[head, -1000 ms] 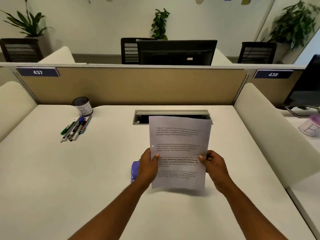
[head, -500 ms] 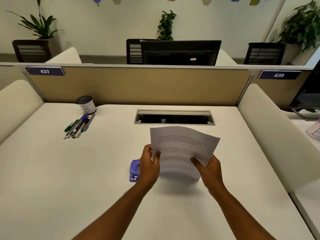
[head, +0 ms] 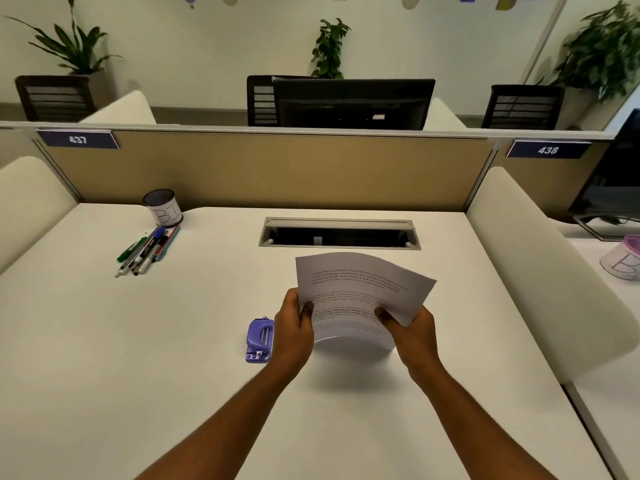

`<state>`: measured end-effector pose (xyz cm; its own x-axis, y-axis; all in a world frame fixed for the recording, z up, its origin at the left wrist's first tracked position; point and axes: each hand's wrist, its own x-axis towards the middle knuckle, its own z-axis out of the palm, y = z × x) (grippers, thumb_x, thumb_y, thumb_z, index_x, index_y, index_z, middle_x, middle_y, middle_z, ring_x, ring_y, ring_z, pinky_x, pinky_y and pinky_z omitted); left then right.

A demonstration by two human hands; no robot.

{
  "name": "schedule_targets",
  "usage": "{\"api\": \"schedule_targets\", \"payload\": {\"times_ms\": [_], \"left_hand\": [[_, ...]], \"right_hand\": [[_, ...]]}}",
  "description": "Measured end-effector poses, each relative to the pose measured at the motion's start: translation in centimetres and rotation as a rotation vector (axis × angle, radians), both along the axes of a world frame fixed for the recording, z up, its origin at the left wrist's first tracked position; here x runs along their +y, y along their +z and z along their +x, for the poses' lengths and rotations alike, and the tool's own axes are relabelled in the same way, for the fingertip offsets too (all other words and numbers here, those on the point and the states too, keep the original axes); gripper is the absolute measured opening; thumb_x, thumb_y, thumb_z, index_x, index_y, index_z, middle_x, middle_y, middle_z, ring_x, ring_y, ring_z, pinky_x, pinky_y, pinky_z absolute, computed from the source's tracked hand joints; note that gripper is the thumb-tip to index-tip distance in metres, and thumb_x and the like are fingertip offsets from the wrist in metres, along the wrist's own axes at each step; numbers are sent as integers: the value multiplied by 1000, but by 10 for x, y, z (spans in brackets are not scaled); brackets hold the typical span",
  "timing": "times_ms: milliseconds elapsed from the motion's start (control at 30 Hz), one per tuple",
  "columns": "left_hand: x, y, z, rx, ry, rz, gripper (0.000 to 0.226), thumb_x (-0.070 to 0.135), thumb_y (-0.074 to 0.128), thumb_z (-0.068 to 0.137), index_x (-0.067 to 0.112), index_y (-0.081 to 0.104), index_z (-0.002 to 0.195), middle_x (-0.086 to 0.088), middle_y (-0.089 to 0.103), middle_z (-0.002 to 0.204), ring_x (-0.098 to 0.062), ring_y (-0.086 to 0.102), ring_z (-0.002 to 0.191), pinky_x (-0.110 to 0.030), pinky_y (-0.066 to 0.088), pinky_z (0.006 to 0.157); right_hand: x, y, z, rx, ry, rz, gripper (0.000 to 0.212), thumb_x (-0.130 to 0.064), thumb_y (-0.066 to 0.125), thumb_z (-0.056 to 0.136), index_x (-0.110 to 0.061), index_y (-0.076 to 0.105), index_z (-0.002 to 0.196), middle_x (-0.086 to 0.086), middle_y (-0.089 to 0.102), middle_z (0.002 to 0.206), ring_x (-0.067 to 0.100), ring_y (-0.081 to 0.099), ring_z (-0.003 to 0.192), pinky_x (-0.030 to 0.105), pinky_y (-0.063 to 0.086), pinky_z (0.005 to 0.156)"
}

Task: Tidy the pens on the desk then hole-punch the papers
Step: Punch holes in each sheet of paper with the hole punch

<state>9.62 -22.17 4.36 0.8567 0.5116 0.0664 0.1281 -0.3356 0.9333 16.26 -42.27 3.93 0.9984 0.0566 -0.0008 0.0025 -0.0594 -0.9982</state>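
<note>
Both hands hold a printed sheet of paper (head: 360, 289) above the white desk (head: 138, 358), bowed and tilted away from me. My left hand (head: 294, 323) pinches its left edge, where a small punched hole shows. My right hand (head: 408, 327) pinches its lower right part. A purple hole punch (head: 259, 339) lies on the desk just left of my left hand. Several pens (head: 149, 249) lie side by side at the back left, beside a dark cup (head: 164, 207) marked "B1".
An open cable tray (head: 339, 233) is set into the desk behind the paper. A tan partition (head: 270, 168) closes the back, and cream side panels (head: 540, 258) flank the desk. A monitor (head: 620, 174) and a pink-rimmed cup (head: 623, 259) stand on the right-hand desk.
The sheet has tipped from upright to leaning away and bowed. Both hands came lower with it, and my right hand shifted its hold toward the lower edge.
</note>
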Motion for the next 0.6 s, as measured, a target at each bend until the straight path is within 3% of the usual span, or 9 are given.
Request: {"api": "schedule_targets", "payload": {"times_ms": [133, 333, 400, 500, 533, 600], "left_hand": [[-1, 0, 4, 50, -42, 2, 17, 11, 45, 103, 24, 50, 111, 12, 60, 101, -10, 62, 88, -11, 51, 58], [-2, -1, 8, 32, -58, 9, 19, 10, 43, 103, 22, 52, 115, 9, 63, 103, -13, 64, 93, -13, 53, 66], [-2, -5, 7, 66, -74, -18, 20, 10, 42, 104, 18, 52, 119, 3, 64, 110, -18, 64, 100, -19, 56, 73], [-4, -10, 6, 156, -89, -79, 25, 12, 44, 104, 15, 51, 127, -5, 63, 119, -25, 63, 111, -40, 59, 92], [-4, -10, 6, 152, -81, -78, 25, 12, 46, 103, 16, 50, 128, -4, 63, 120, -25, 63, 111, -39, 59, 92], [-4, -11, 6, 105, -49, -64, 29, 13, 52, 101, 20, 46, 129, 2, 61, 121, -19, 63, 106, -19, 58, 83]], "right_hand": [[-3, -7, 1, 40, 25, -18, 30, -17, 82, 85, -39, 68, 100, -11, 75, 102, 17, 72, 94, 22, 59, 72], [-6, -7, 1, 55, 0, -9, 31, -20, 82, 84, -43, 68, 98, -24, 75, 93, 7, 72, 90, 16, 59, 65], [-6, -10, -1, 70, 18, -22, 30, -22, 82, 84, -43, 68, 99, -27, 74, 96, 2, 71, 92, 15, 58, 64], [-6, -16, -5, 99, 33, -40, 23, -27, 81, 85, -41, 69, 99, -22, 76, 93, 8, 73, 90, 20, 60, 69], [-7, -16, -5, 103, 25, -37, 21, -28, 81, 85, -40, 70, 99, -19, 77, 93, 10, 73, 89, 21, 60, 70], [-8, -15, -4, 115, 6, -14, 20, -30, 82, 84, -39, 71, 98, -17, 78, 92, 12, 74, 86, 21, 60, 67]]}}
